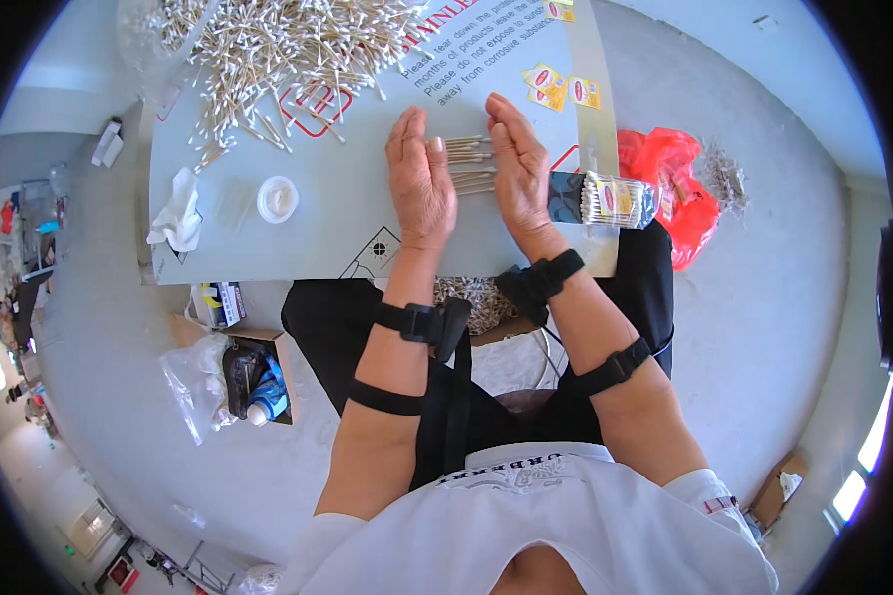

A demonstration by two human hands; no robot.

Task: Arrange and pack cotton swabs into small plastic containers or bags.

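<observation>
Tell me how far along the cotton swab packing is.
Done: one clear tube at the right edge of the board already stands full of swabs. In hand: the left hand and right hand, both open, square up a small bundle between the palms. Left: a big loose pile still covers the board's far end.

We see a white round lid (278, 198) beside a crumpled tissue (177, 213). A red plastic bag (680, 193) sits on the floor.

Swab bundle (469, 164) lies between both hands, swab pile (288, 50) behind.
</observation>
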